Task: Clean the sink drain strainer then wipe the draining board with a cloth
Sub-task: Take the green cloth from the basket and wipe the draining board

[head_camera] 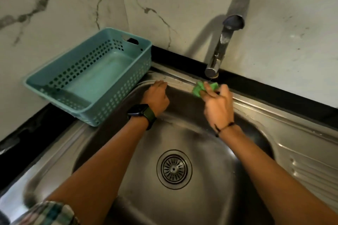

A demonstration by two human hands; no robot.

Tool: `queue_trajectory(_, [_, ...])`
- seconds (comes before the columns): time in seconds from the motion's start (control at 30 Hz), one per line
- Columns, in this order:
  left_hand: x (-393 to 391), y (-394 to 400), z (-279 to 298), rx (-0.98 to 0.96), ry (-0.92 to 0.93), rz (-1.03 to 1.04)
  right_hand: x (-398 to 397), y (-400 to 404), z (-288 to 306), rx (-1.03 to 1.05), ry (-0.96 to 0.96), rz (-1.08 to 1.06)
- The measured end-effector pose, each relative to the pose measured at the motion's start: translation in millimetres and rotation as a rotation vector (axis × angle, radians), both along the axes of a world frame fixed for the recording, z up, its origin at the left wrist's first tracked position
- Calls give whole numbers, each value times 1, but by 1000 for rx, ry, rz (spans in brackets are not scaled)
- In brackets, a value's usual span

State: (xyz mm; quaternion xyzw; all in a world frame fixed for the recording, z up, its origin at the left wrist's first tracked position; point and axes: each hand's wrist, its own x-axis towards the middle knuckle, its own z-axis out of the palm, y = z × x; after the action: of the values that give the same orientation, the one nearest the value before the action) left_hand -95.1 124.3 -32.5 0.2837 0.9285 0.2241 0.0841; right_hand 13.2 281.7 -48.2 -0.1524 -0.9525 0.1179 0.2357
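A round metal drain strainer [174, 169] sits in the bottom of the steel sink [210, 197]. My right hand [218, 105] holds a green cloth [198, 89] against the sink's back rim, just under the tap. My left hand [156, 97] rests on the back rim to the left of it, fingers curled over the edge, holding nothing. A ribbed draining board [307, 159] lies to the right of the basin.
A teal perforated plastic basket [117, 104], with nothing in it, stands on the sink's left edge against the marble wall. A chrome tap [220, 49] rises behind the basin. A black counter strip [274, 89] runs along the wall.
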Motion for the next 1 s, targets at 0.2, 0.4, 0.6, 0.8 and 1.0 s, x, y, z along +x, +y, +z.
queue_trajectory(0.2, [-8,-3,9,96,-6,48,-95,-50,19,180,-187,116])
queue_trajectory(0.4, [-10,-10,20,134,-69,69,-60,-17,20,242,-280,186])
queue_trajectory(0.6, [-7,-9,17,179,-97,70,46,11,10,329,-165,-40])
queue_trajectory(0.8, [-8,-10,11,219,-109,88,-3,-36,5,186,-252,-58])
queue_trajectory(1.0, [4,-15,19,308,-92,210,-99,-77,7,82,-265,97])
